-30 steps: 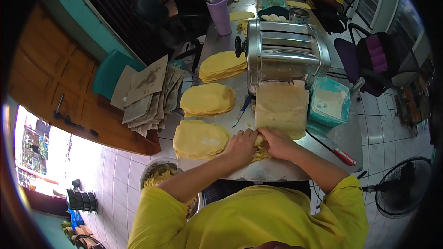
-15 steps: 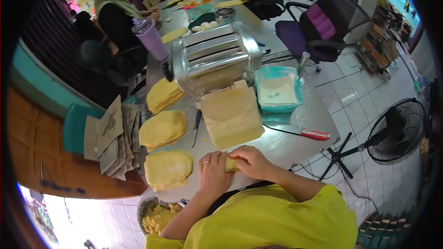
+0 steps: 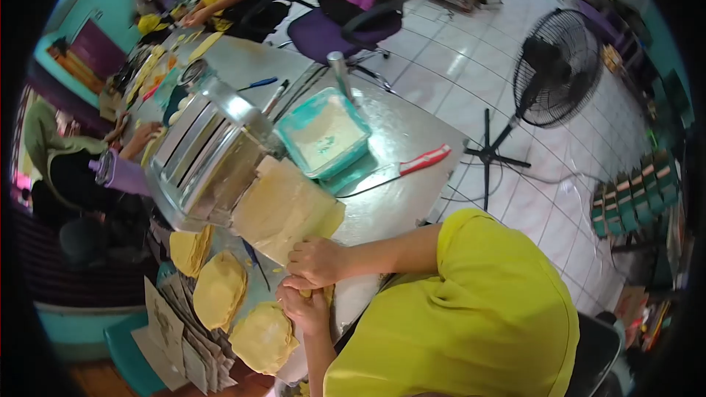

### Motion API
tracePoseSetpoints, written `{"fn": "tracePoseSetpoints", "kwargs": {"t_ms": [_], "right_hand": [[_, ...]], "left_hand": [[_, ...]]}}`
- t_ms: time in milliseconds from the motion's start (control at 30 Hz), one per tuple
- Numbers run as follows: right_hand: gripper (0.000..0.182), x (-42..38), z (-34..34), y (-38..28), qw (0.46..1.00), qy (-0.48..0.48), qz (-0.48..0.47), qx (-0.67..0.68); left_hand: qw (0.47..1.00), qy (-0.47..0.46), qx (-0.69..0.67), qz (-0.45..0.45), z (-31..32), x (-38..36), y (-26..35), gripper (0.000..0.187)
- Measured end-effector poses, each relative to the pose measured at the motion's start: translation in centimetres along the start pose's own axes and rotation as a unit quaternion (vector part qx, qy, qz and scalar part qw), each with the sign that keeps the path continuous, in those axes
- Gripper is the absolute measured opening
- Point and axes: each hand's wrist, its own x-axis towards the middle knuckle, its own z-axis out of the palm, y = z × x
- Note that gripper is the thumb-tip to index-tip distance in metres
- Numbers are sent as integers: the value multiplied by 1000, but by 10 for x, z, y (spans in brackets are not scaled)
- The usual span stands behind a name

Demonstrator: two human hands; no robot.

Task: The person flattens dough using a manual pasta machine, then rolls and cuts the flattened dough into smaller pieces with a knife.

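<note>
Dough (image 3: 306, 292), in the head view, lay between the left hand (image 3: 304, 310) and right hand (image 3: 316, 261), near the closest sheet stack (image 3: 263, 340). Left fingers curled around it, nearer that stack; right fingers bent inward, their hold and its long axis too hidden to tell.

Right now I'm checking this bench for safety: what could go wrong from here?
The red-handled long dark tool lies near the edge of the silver metal table and might fall. The left hand is close to a stack of flat yellow dough sheets and could crease them.
</note>
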Motion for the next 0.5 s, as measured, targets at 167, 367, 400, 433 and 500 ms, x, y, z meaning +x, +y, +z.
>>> {"fn": "tracePoseSetpoints", "kwargs": {"t_ms": [167,367,400,433,500], "right_hand": [[31,-5,4,-1,998,53,-18,-3],[32,-5,7,1,997,54,-47,-1],[32,-5,7,1,998,50,-42,4],[32,-6,9,1,998,53,-40,6],[32,-5,9,0,998,57,-35,12]], "left_hand": [[999,31,12,-12,3,-4,1,28],[999,41,13,6,6,-5,-7,35],[999,39,14,4,7,-6,-8,35],[999,36,16,5,7,-7,-9,35],[998,48,23,17,7,-7,-10,35]]}}
